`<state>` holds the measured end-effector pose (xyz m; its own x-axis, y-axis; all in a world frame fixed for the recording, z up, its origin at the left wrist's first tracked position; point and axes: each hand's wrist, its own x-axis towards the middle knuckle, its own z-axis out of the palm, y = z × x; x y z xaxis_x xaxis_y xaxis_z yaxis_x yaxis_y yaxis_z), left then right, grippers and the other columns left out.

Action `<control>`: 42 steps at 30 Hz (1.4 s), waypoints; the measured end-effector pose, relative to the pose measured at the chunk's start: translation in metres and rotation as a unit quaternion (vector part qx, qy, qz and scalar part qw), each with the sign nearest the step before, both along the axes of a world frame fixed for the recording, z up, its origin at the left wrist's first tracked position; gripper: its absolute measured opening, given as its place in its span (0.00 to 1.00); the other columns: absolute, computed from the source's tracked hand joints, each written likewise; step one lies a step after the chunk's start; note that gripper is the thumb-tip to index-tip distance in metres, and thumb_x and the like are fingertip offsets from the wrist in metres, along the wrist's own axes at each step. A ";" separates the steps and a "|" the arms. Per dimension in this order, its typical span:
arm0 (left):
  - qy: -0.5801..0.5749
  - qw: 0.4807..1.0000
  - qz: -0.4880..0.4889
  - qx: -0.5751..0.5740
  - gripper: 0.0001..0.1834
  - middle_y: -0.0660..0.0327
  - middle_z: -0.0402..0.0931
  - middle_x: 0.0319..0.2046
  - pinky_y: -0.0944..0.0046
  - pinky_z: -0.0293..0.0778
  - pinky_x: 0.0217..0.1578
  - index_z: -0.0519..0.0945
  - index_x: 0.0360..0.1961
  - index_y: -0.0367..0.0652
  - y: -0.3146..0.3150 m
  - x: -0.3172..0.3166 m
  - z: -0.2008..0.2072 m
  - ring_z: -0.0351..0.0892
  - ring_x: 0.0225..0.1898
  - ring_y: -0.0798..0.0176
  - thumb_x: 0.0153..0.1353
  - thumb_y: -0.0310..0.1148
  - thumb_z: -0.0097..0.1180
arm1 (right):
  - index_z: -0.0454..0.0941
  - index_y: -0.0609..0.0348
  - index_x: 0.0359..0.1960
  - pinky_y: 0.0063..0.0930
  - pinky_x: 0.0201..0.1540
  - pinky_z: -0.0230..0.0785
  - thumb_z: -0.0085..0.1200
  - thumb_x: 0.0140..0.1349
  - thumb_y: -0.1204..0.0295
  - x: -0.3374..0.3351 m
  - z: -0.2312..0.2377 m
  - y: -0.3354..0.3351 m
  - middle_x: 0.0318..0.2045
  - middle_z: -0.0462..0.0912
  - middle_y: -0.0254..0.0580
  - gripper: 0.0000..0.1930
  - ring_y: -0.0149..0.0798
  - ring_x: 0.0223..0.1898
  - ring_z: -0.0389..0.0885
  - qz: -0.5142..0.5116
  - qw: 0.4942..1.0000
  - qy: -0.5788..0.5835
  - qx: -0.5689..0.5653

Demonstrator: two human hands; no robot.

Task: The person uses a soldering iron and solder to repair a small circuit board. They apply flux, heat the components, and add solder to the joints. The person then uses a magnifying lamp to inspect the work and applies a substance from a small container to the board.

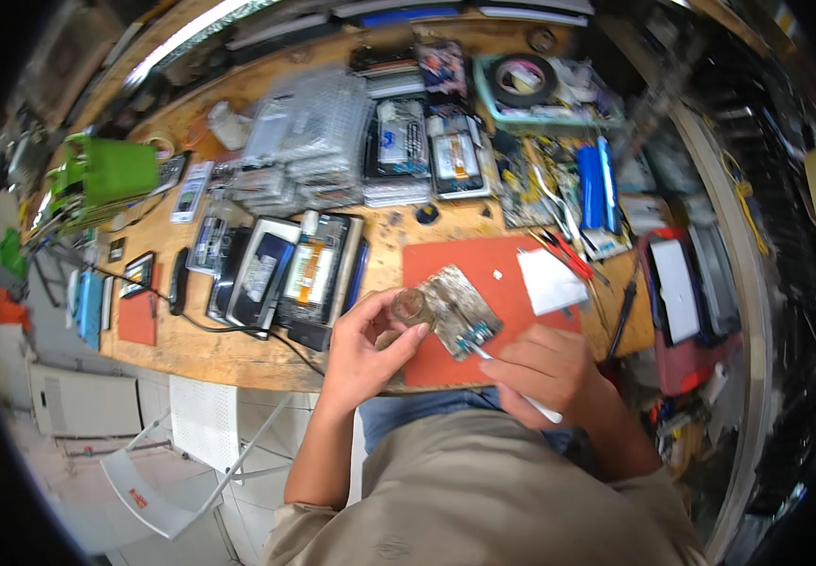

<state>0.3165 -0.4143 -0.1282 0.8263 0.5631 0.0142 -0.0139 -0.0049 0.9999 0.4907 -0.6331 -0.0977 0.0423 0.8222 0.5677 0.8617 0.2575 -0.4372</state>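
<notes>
My left hand (pixel 368 347) is closed around a small round brownish jar (pixel 412 307), with the thumb and fingers on its sides. What is inside the jar is too blurred to make out. In my right hand (pixel 547 370) is a toothbrush with a white handle (pixel 542 407) and a teal head (pixel 473 338). The brush head is over the lower part of a worn, stained grey plate (pixel 460 300); whether it touches the plate, I cannot tell. Under the plate lies a red-orange mat (pixel 427 366) at the table's near edge.
White paper (pixel 551 280) and red-handled pliers (pixel 568 255) lie right of the plate. Opened tablets (pixel 311 274) sit to the left, a black cable (pixel 224 327) beside them. Clear plastic cases (pixel 309 132) are piled behind. A folding chair (pixel 202 415) stands below left.
</notes>
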 end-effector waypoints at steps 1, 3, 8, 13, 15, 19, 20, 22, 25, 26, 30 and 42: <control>0.035 0.997 0.038 0.064 0.26 0.60 0.84 0.51 0.65 0.82 0.51 0.83 0.64 0.32 0.014 0.003 0.005 0.82 0.46 0.70 0.65 0.24 0.76 | 0.88 0.61 0.46 0.39 0.36 0.80 0.70 0.49 0.82 0.003 -0.001 -0.001 0.39 0.88 0.42 0.19 0.46 0.36 0.86 -0.016 1.000 0.007 0.018; 0.001 0.974 0.096 0.203 0.27 0.59 0.85 0.51 0.65 0.81 0.52 0.84 0.63 0.31 0.059 0.017 0.018 0.83 0.46 0.68 0.64 0.28 0.77 | 0.88 0.62 0.46 0.39 0.36 0.80 0.69 0.51 0.83 0.008 -0.005 -0.007 0.38 0.88 0.43 0.18 0.47 0.34 0.85 -0.054 0.997 0.031 0.043; -0.027 0.911 0.274 0.308 0.33 0.53 0.88 0.51 0.62 0.81 0.56 0.81 0.64 0.28 0.236 0.071 0.057 0.86 0.54 0.62 0.65 0.38 0.79 | 0.87 0.66 0.49 0.36 0.34 0.78 0.70 0.59 0.83 0.015 -0.034 -0.033 0.33 0.86 0.47 0.15 0.47 0.31 0.85 -0.206 0.970 0.104 0.079; -0.003 0.812 0.484 0.326 0.43 0.39 0.88 0.53 0.49 0.80 0.61 0.76 0.65 0.29 0.410 0.098 0.078 0.90 0.54 0.41 0.56 0.44 0.83 | 0.81 0.64 0.43 0.31 0.30 0.69 0.70 0.65 0.80 0.000 -0.065 -0.076 0.28 0.81 0.43 0.09 0.37 0.25 0.79 -0.358 0.897 0.252 0.059; -0.001 0.740 0.554 0.381 0.41 0.42 0.89 0.54 0.49 0.79 0.62 0.77 0.64 0.29 0.457 0.108 0.074 0.90 0.54 0.40 0.58 0.43 0.81 | 0.79 0.62 0.40 0.30 0.29 0.68 0.70 0.66 0.79 -0.003 -0.074 -0.090 0.27 0.79 0.41 0.09 0.35 0.24 0.77 -0.389 0.881 0.265 0.033; -0.048 0.711 0.463 0.527 0.33 0.47 0.86 0.63 0.50 0.78 0.65 0.81 0.66 0.37 0.524 0.131 0.061 0.84 0.64 0.39 0.67 0.48 0.72 | 0.80 0.62 0.40 0.29 0.27 0.67 0.71 0.65 0.78 -0.003 -0.086 -0.094 0.26 0.79 0.38 0.10 0.32 0.23 0.76 -0.418 0.870 0.257 0.042; 0.013 0.654 0.462 0.599 0.32 0.47 0.86 0.63 0.49 0.78 0.64 0.82 0.66 0.39 0.537 0.135 0.057 0.84 0.64 0.39 0.67 0.47 0.71 | 0.80 0.62 0.40 0.29 0.28 0.67 0.71 0.65 0.78 -0.003 -0.086 -0.092 0.27 0.79 0.39 0.10 0.33 0.23 0.76 -0.422 0.869 0.256 0.031; 0.138 0.531 0.447 0.707 0.29 0.47 0.86 0.62 0.47 0.79 0.63 0.84 0.65 0.42 0.560 0.142 0.051 0.83 0.64 0.39 0.68 0.47 0.68 | 0.80 0.62 0.41 0.30 0.28 0.68 0.71 0.65 0.77 -0.004 -0.085 -0.087 0.28 0.81 0.40 0.10 0.33 0.23 0.78 -0.423 0.860 0.286 0.020; 0.149 0.476 0.461 0.734 0.24 0.47 0.85 0.63 0.45 0.78 0.63 0.85 0.62 0.45 0.574 0.150 0.050 0.84 0.61 0.36 0.71 0.47 0.62 | 0.80 0.62 0.41 0.33 0.30 0.72 0.71 0.64 0.78 -0.005 -0.080 -0.077 0.30 0.83 0.44 0.10 0.38 0.26 0.81 -0.422 0.861 0.283 -0.026; 0.092 0.503 0.467 0.721 0.24 0.46 0.85 0.62 0.44 0.79 0.62 0.85 0.62 0.45 0.572 0.147 0.049 0.84 0.60 0.35 0.71 0.45 0.62 | 0.81 0.63 0.41 0.34 0.31 0.73 0.71 0.64 0.78 -0.003 -0.079 -0.072 0.30 0.83 0.45 0.10 0.40 0.26 0.82 -0.409 0.874 0.262 -0.023; 0.089 0.616 0.527 0.578 0.23 0.43 0.86 0.60 0.41 0.80 0.60 0.85 0.61 0.43 0.543 0.122 0.049 0.85 0.57 0.33 0.69 0.41 0.61 | 0.81 0.63 0.42 0.39 0.34 0.75 0.71 0.62 0.80 0.006 -0.076 -0.047 0.32 0.84 0.49 0.11 0.49 0.29 0.83 -0.368 0.909 0.198 0.004; 0.322 0.492 0.447 0.674 0.25 0.45 0.85 0.62 0.42 0.77 0.64 0.85 0.64 0.43 0.625 0.104 0.061 0.83 0.64 0.37 0.72 0.46 0.61 | 0.90 0.56 0.53 0.46 0.47 0.78 0.64 0.59 0.79 0.047 -0.062 -0.004 0.47 0.84 0.46 0.19 0.52 0.47 0.84 -0.260 0.954 -0.113 -0.100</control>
